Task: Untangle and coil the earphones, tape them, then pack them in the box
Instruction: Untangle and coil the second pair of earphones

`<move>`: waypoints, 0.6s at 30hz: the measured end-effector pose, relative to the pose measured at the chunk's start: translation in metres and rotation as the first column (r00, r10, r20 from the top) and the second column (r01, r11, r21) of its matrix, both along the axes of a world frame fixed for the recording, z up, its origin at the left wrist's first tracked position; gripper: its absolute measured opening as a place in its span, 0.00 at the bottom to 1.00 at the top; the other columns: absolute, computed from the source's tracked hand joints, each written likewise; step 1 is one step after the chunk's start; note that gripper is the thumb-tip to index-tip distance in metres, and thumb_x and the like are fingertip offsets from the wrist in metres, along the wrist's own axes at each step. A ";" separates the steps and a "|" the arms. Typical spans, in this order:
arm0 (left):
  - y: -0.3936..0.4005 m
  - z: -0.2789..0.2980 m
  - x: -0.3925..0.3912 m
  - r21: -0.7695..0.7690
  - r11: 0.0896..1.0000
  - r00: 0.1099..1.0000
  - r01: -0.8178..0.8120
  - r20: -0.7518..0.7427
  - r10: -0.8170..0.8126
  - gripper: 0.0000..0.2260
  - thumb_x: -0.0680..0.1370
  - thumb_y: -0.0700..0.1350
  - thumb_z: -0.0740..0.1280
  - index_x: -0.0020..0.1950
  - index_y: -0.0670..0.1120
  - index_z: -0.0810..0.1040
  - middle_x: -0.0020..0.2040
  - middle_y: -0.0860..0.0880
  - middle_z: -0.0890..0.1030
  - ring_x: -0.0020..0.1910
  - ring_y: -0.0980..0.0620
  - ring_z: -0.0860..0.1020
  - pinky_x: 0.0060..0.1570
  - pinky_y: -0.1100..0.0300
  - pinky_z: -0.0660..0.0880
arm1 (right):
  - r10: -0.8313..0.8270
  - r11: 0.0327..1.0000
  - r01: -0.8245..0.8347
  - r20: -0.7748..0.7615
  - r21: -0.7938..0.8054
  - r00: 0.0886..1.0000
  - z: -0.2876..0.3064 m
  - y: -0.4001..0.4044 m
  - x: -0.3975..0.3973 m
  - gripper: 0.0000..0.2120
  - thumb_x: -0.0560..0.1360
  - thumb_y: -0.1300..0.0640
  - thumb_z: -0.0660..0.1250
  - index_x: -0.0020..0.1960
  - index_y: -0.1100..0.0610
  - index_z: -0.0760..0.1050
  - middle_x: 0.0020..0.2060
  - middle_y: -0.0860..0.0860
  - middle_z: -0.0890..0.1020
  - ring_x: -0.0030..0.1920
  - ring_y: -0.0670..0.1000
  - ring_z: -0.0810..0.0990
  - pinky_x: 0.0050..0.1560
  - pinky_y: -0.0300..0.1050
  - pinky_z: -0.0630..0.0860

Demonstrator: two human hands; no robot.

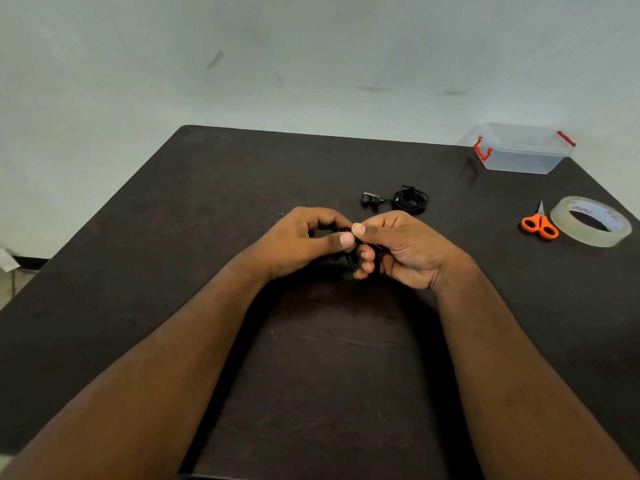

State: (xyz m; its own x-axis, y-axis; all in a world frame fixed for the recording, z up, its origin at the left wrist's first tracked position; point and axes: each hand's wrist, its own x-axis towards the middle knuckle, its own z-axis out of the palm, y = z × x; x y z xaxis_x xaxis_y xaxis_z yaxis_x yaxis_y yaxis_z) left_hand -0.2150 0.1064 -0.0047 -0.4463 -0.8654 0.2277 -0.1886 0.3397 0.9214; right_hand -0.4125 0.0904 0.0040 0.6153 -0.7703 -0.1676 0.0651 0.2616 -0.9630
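Observation:
Over the middle of the dark table [173, 258], my left hand [304, 242] and my right hand [405, 249] meet with curled fingers around a black earphone cable [351, 259]. Most of that cable is hidden between the fingers. A second pair of black earphones [408, 199], coiled into a loop with its earbuds to the left, lies on the table just beyond my right hand. The clear plastic box [519, 150] with red clips stands open at the far right corner. A roll of clear tape [590, 221] lies at the right edge.
Small orange-handled scissors [540, 225] lie just left of the tape roll. A pale wall rises behind the table's far edge. Some pale object sits on the floor at the left.

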 end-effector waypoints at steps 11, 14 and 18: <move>-0.005 -0.007 -0.018 -0.130 0.975 0.974 -0.183 0.110 0.197 0.06 0.80 0.41 0.65 0.44 0.45 0.81 0.39 0.51 0.83 0.40 0.55 0.80 0.43 0.62 0.74 | -0.648 0.717 0.366 -0.373 -0.594 0.664 -0.001 -0.005 0.035 0.24 0.78 0.46 0.64 0.25 0.55 0.71 0.16 0.45 0.72 0.18 0.43 0.69 0.26 0.39 0.68; -0.008 -0.008 -0.021 -0.214 0.940 0.948 -0.267 0.116 0.296 0.08 0.80 0.41 0.65 0.42 0.45 0.80 0.36 0.51 0.81 0.36 0.53 0.79 0.38 0.59 0.74 | -0.741 0.608 0.383 -0.324 -0.695 0.589 -0.001 -0.006 0.041 0.22 0.78 0.45 0.63 0.29 0.54 0.77 0.19 0.37 0.75 0.25 0.38 0.75 0.29 0.31 0.69; -0.009 -0.009 -0.023 -0.322 0.895 0.935 -0.309 0.067 0.347 0.08 0.79 0.41 0.65 0.43 0.42 0.81 0.36 0.49 0.82 0.36 0.50 0.79 0.37 0.55 0.75 | -0.751 0.613 0.549 -0.203 -0.568 0.629 -0.005 -0.006 0.045 0.23 0.74 0.44 0.68 0.25 0.56 0.74 0.17 0.46 0.73 0.20 0.43 0.70 0.26 0.42 0.71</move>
